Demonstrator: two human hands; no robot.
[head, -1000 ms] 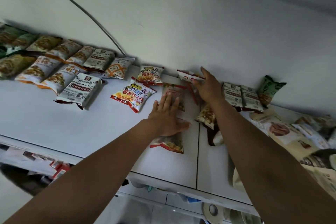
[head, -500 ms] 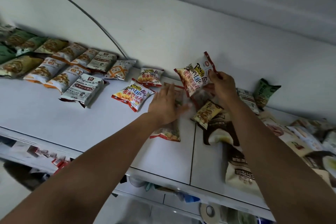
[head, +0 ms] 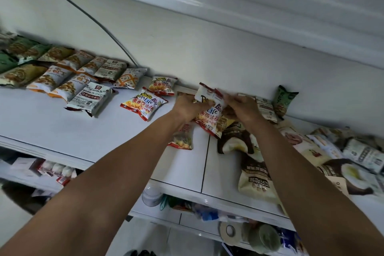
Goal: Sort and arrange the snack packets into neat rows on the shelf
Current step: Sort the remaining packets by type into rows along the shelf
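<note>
Held packet: a white, red and yellow snack packet [head: 208, 114] printed "Life", red trim at both ends, crumpled near its top; it sits between the two hands close to the shelf's back edge, tilted, its lower end over other bags
Shelf: white shelf [head: 62, 131] with a seam between two boards just below the hands
Left hand: the left hand [head: 186, 108] reaches in from the front edge, back of the hand up, fingers curled round the packet's left side
Right hand: the right hand [head: 244, 108] pinches the packet's top right corner; the fingertips are blurred
Matching packets: two same-print packets [head: 143, 105] lie flat just left of the hands, one behind the other
Rows: sorted rows [head: 62, 72] run along the back edge toward the left end
Under the left wrist: a red-edged packet [head: 182, 138] lies flat
Right end: a loose pile [head: 324, 151] of larger overlapping bags
</note>
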